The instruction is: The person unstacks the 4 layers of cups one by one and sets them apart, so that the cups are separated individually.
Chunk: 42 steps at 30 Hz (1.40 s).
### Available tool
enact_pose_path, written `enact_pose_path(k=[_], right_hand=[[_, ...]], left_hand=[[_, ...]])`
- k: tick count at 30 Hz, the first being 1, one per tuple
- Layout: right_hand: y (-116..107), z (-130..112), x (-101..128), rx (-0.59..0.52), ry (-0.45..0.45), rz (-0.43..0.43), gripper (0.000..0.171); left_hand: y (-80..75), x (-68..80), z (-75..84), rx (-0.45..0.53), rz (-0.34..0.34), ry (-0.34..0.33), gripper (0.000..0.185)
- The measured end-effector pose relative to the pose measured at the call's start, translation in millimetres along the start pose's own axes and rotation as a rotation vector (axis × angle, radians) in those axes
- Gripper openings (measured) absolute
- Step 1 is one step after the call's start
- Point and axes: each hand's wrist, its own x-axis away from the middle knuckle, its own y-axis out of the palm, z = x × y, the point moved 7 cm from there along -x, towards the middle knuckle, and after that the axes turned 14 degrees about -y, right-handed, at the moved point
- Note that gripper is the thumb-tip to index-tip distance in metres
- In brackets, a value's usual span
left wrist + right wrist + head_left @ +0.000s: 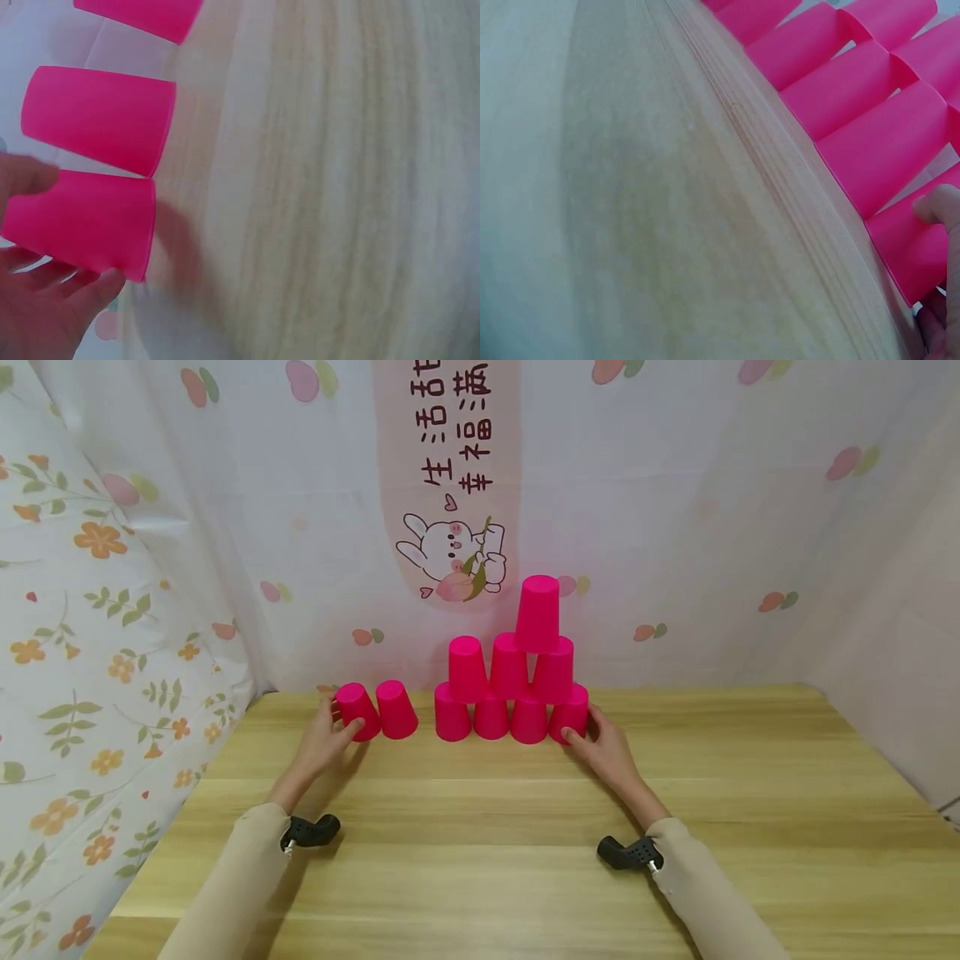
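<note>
Pink cups stand upside down along the back of the table. My left hand point(318, 743) holds the leftmost cup point(356, 705), thumb in front and fingers around its outer side. Close to its right is a second cup point(397, 712), leaning slightly in the head view. Past a gap rises a stack: a bottom row of several cups point(453, 718), three cups point(467, 670) above, and a single top cup point(539, 614) toward the right. With thumb and fingers, my right hand point(609, 753) grips the bottom row's right-end cup point(911, 244).
The wooden table point(465, 843) stretches in front of the cups. Close behind them hangs a white patterned curtain point(675, 527) with a rabbit print, and a floral cloth point(97, 652) covers the left side. Dark wrist mounts point(315, 831) stick out from both sleeves.
</note>
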Motion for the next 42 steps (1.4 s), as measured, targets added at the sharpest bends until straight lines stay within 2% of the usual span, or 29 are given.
enact_pose_path(k=[2, 4, 6, 9, 13, 19, 22, 26, 28, 35, 38, 42], right_hand=[[-1, -1, -2, -0.002, -0.006, 0.004, 0.057], [-1, 0, -1, 0.0, -0.005, -0.003, 0.057], [0, 1, 0, 0.005, 0.0, -0.012, 0.057], [1, 1, 1, 0.007, 0.0, -0.012, 0.057], [-1, -1, 0, -0.021, -0.007, 0.011, 0.063], [0, -1, 0, -0.076, 0.02, 0.034, 0.062], [3, -2, 0, -0.103, 0.022, 0.031, 0.058], [5, -2, 0, -0.125, 0.016, 0.034, 0.058], [5, -2, 0, -0.129, 0.016, 0.032, 0.059], [-2, -3, -3, -0.075, 0.016, 0.027, 0.06], [-5, -2, -4, -0.061, 0.008, 0.03, 0.06], [-1, -1, -1, -0.069, 0.007, 0.029, 0.06]], left_hand=[[-1.5, -0.5, 3.0, -0.006, -0.018, -0.001, 0.057], [-5.5, -0.3, 5.3, -0.033, 0.003, -0.01, 0.059], [-12.1, -0.2, 8.2, -0.059, 0.062, -0.016, 0.06], [-23.9, 0.0, 17.0, -0.069, 0.187, -0.004, 0.06], [-32.5, 1.1, 36.7, -0.067, 0.302, 0.059, 0.053], [-31.6, 10.7, 75.3, -0.058, 0.416, 0.201, 0.044], [-25.2, 15.0, 95.8, -0.037, 0.406, 0.262, 0.041], [-11.4, 16.8, 120.8, 0.007, 0.337, 0.29, 0.039], [-5.2, 16.7, 133.9, 0.018, 0.325, 0.315, 0.04], [15.0, 13.0, 182.6, 0.081, 0.301, 0.407, 0.046], [26.2, 10.5, 200.4, 0.104, 0.242, 0.411, 0.047], [44.0, 6.3, 219.7, 0.122, 0.126, 0.408, 0.048]])
